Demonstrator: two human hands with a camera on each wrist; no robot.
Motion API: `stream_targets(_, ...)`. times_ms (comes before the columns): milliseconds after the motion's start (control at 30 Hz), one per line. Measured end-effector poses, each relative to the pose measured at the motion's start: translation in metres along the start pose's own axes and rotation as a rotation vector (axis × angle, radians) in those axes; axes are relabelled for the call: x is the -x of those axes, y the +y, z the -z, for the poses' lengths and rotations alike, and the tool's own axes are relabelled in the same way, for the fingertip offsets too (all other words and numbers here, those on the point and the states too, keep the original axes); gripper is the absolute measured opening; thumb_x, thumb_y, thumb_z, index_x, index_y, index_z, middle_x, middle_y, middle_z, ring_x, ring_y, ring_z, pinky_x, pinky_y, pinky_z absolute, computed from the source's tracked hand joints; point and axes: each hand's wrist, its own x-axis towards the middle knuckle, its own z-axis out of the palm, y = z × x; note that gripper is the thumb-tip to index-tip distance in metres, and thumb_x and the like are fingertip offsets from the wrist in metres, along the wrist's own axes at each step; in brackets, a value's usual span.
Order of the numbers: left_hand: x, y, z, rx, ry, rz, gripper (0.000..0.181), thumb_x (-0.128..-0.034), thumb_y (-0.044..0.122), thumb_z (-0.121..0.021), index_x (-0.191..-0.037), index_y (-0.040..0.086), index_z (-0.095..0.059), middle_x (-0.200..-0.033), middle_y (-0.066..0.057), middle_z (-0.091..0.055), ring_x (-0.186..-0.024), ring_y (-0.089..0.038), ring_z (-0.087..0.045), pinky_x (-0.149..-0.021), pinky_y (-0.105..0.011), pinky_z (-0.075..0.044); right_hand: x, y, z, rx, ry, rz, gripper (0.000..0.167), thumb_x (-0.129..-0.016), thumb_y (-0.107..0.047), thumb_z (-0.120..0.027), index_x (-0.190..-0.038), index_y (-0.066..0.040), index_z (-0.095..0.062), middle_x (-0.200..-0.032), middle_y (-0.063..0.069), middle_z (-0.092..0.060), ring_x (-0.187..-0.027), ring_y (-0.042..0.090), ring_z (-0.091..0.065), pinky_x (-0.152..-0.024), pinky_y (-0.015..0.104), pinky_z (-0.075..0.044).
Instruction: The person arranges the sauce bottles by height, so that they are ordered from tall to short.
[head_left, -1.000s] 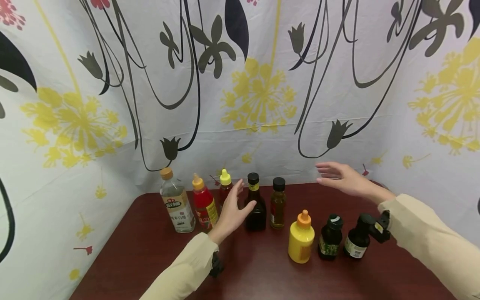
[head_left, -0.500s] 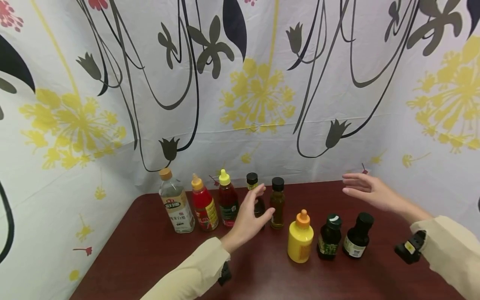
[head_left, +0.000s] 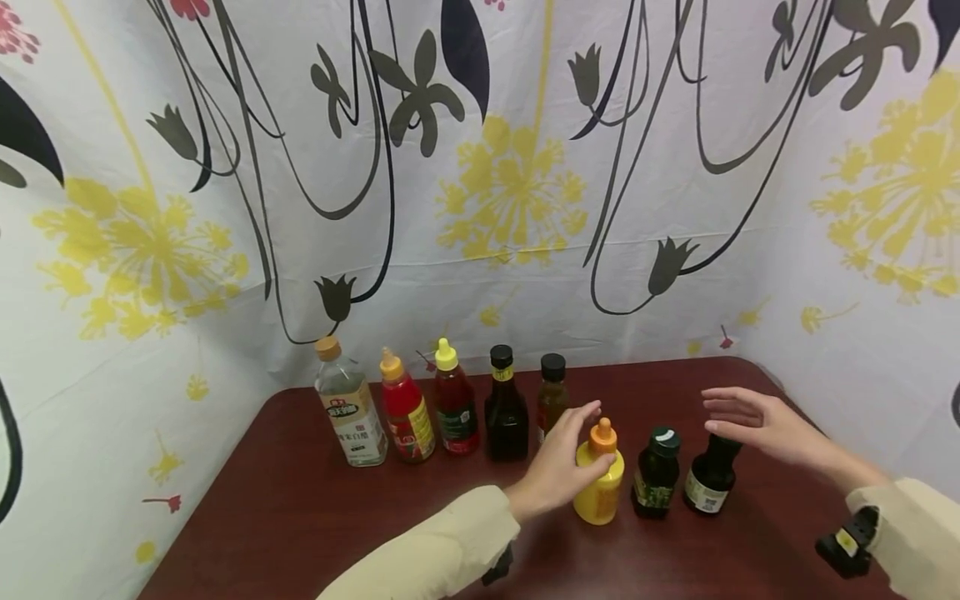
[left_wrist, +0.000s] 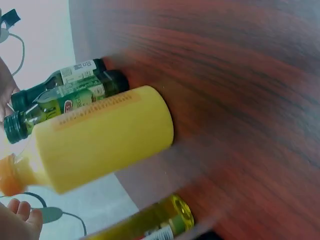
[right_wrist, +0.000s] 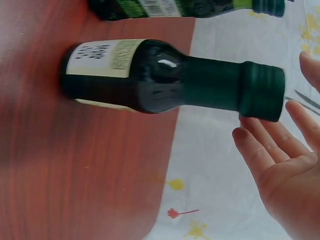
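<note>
Hands (head_left: pixel 558 471) (head_left: pixel 772 427) are wide; the right wrist view bares a cap (right_wrist: pixel 263 91) partly hidden in head view.

“白醋” in Chinese characters on the label (head_left: pixel 352 423) of the clear bottle (head_left: pixel 351 407), other lettering (left_wrist: pixel 98 109) too blurred to read

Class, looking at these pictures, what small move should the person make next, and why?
Probably curl the right hand round the neck of the dark bottle at the far right: the fingers are open close to its green cap, gripping nothing, and the bottle stands upright.
</note>
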Motion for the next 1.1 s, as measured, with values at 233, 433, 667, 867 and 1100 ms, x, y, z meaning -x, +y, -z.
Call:
stream_targets(233,-0.004,-0.003,-0.016,0.118,0.016,0.093,0.057,-0.0817,0.023,-0.064,-0.131,0.013,-0.037,-0.116,0.0,-0.049,-0.101,-0.008,-0.05,-0.085,-0.021,-0.042,0.012,0.009,-0.005,-0.024,-0.003,0.052,0.041,-0.084,-0.008,-0.06,-0.12,0.004,-0.046,-0.105,-0.025,-0.05,-0.098,-0.014,-0.044,-0.069,0.018,-0.046)
stream_targets(433,-0.004,-0.002,-0.024,0.249,0.029,0.211,0.047,-0.081,0.019,-0.065,-0.123,0.011,-0.044,-0.108,0.003,-0.053,-0.095,-0.006,-0.053,-0.082,-0.022,-0.044,0.017,0.016,-0.01,-0.033,0.042,0.074,0.034,-0.082,-0.007,-0.062,-0.115,-0.001,-0.054,-0.103,-0.015,-0.056,-0.097,-0.013,-0.046,-0.069,0.016,-0.047)
stream_targets(667,-0.003,-0.01,-0.03,0.237,0.041,0.216,0.035,-0.0809,0.024,-0.065,-0.111,0.01,-0.054,-0.1,0.004,-0.059,-0.087,-0.003,-0.055,-0.076,-0.02,-0.046,0.018,0.021,-0.012,-0.099,0.051,0.062,0.033,-0.081,-0.005,-0.063,-0.112,-0.001,-0.056,-0.103,-0.014,-0.057,-0.089,-0.006,-0.055,-0.061,0.024,-0.05)
stream_targets(867,-0.002,-0.021,-0.034,0.246,0.088,0.165,0.033,-0.0801,0.029,-0.066,-0.109,0.013,-0.058,-0.099,0.005,-0.062,-0.085,-0.002,-0.057,-0.072,-0.019,-0.046,0.018,0.023,-0.014,-0.098,0.059,0.072,0.033,-0.08,-0.005,-0.064,-0.112,-0.002,-0.057,-0.101,-0.019,-0.057,-0.088,-0.004,-0.057,-0.059,0.025,-0.051)
stream_targets(1100,-0.002,-0.027,-0.033,0.254,0.095,0.127,0.035,-0.0788,0.031,-0.067,-0.109,0.013,-0.061,-0.1,0.005,-0.063,-0.084,-0.001,-0.058,-0.071,-0.017,-0.046,0.018,0.023,-0.014,-0.078,0.059,0.074,0.033,-0.079,-0.006,-0.064,-0.111,-0.002,-0.057,-0.1,-0.024,-0.055,-0.087,-0.004,-0.057,-0.059,0.025,-0.051)
